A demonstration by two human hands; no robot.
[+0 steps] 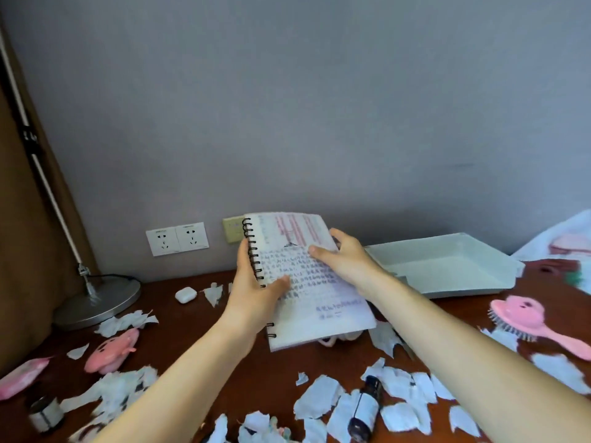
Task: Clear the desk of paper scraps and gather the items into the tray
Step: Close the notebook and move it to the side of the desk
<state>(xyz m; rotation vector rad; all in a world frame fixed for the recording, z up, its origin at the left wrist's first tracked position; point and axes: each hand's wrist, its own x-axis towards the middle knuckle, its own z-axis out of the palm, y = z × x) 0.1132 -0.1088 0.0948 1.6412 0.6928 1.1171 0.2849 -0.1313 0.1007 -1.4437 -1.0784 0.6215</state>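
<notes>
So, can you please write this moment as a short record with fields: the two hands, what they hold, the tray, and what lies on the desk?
held item: spiral notebook, raised above the desk, written page facing the camera
left hand: grips the notebook at its spiral edge, thumb on the page
right hand: holds the notebook's right edge, thumb on the page
tray: on the desk, right of the notebook, no item seen inside
paper scraps: scattered over the desk
other things on desk: pink hairbrush, dark bottle, white earbud case, lamp base
</notes>
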